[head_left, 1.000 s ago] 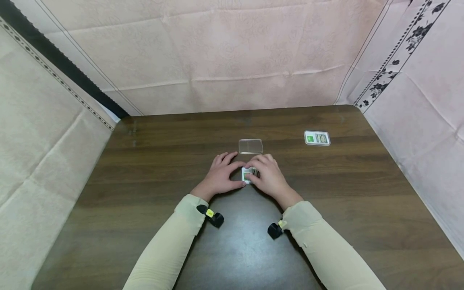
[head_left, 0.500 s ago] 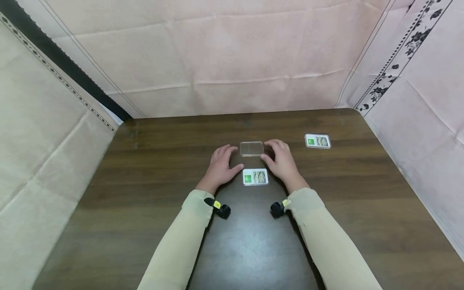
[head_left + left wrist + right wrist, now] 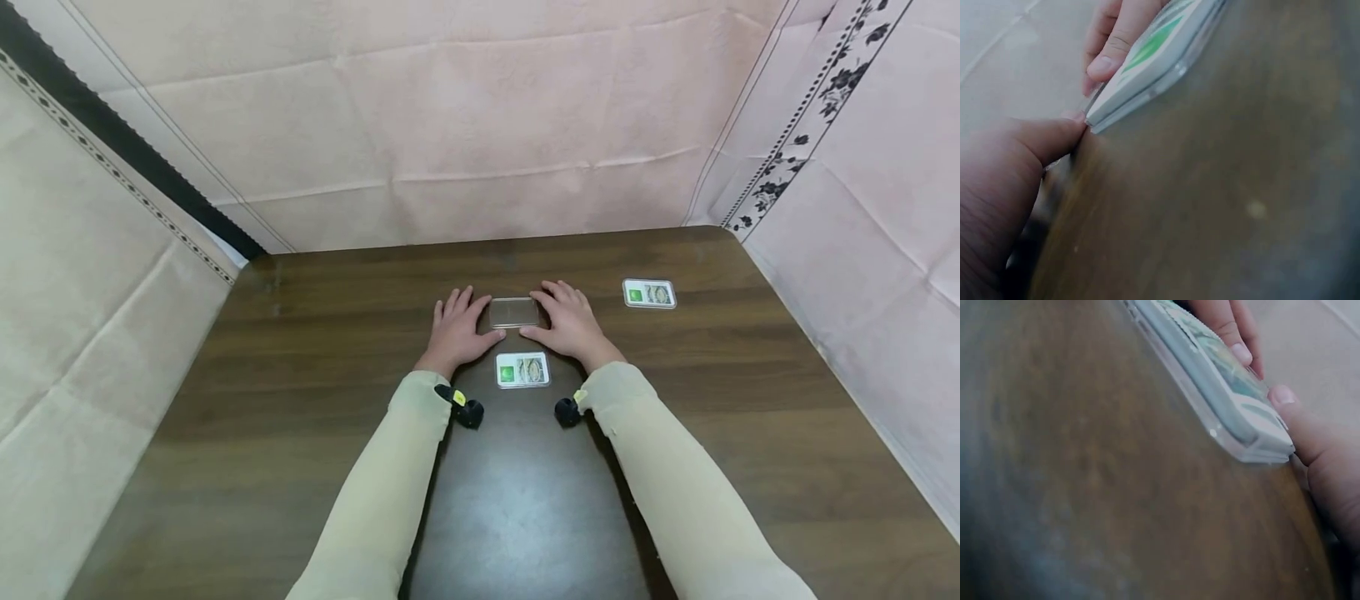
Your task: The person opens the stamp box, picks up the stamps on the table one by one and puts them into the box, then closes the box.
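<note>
A clear flat plastic cover [image 3: 514, 313] lies on the table between both hands. My left hand [image 3: 456, 332] is at its left end, index fingertip by the far corner and thumb just below the near edge. Mirroring it, my right hand [image 3: 573, 331] has its index finger at the far right corner and its thumb by the near edge. Nearer to me lies a clear case [image 3: 522, 370] with a white card printed with a green square and a greenish picture. This case [image 3: 1154, 62] looms large in the left wrist view, partly hiding the hands beyond.
A similar card case [image 3: 649, 293] lies toward the back right of the brown wooden table [image 3: 300, 400]. Pale cloth [image 3: 480, 125] hangs behind the table and along its sides. Black wrist cameras [image 3: 470, 414] sit at both cuffs.
Both hands have left the near card case, now fully visible, and moved forward. Their fingers have come in around the ends of the clear cover, which stays in place.
</note>
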`<state>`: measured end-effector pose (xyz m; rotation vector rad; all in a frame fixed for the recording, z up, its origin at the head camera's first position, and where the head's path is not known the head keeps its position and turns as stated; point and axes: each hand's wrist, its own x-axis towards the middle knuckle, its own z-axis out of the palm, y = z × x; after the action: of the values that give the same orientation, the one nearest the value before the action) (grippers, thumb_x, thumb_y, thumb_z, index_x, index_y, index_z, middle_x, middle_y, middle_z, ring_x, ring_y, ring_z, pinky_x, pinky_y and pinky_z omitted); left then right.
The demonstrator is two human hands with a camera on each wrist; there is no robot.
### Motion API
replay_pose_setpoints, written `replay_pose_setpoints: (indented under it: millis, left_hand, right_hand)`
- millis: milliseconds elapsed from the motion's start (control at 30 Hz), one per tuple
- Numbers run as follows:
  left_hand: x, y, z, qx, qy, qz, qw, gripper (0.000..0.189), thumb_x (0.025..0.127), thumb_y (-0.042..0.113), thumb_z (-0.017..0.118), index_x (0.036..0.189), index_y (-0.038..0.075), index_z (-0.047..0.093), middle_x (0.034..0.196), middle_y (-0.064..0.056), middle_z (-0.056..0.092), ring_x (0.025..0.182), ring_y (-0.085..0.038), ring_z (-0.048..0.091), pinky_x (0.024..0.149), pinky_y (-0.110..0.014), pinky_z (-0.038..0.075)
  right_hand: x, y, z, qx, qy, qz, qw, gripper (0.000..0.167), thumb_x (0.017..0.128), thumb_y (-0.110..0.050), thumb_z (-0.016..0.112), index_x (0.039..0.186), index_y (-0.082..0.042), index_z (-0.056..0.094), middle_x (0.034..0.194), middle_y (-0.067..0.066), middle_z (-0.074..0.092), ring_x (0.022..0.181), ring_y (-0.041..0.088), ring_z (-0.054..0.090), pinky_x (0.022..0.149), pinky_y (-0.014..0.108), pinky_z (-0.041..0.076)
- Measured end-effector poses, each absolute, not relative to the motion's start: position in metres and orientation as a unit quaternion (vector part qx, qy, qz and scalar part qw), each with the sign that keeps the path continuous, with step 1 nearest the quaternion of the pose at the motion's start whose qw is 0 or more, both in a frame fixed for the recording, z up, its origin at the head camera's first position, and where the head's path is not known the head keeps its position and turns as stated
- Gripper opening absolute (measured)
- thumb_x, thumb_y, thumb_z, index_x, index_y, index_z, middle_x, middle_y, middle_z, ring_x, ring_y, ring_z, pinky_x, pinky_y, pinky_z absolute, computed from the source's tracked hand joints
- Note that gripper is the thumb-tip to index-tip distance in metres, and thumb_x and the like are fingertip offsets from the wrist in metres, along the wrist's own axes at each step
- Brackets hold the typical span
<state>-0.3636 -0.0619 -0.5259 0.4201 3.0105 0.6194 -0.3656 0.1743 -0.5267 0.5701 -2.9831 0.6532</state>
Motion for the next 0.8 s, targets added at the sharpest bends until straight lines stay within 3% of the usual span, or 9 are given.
replay_pose_setpoints:
  millis: [267,500,800]
  left_hand:
    - [-0.366,-0.064,-0.526,0.141,0.971,0.193,0.020,0.067,0.097,0.063,0.054,0.153,0.028,0.043,0.168,-0.007,0.021,0.155,-0.030,0.008,0.122,-0.057,0.000]
    - [-0.364,-0.062,-0.521,0.161,0.968,0.190,0.039,0.065,0.098,0.061,0.052,0.153,0.026,0.043,0.168,-0.002,0.022,0.156,-0.027,0.009,0.121,-0.058,-0.002]
    - [-0.361,-0.065,-0.521,0.190,0.960,0.203,0.045,0.063,0.098,0.062,0.052,0.149,0.026,0.047,0.167,-0.003,0.022,0.156,-0.026,0.009,0.122,-0.054,-0.001]
  right_hand:
    - [-0.367,0.172,-0.525,0.195,-0.958,0.208,0.001,0.067,0.097,-0.057,0.059,0.150,-0.017,0.047,0.163,0.012,0.029,0.153,0.037,0.014,0.121,0.059,0.007]
    - [-0.365,0.175,-0.524,0.224,-0.951,0.215,0.004,0.066,0.099,-0.052,0.058,0.151,-0.013,0.045,0.161,0.007,0.036,0.153,0.035,0.018,0.122,0.057,0.007]
    - [-0.360,0.183,-0.525,0.249,-0.933,0.260,-0.001,0.060,0.101,-0.045,0.059,0.148,-0.009,0.050,0.155,0.010,0.043,0.149,0.034,0.026,0.122,0.053,0.012]
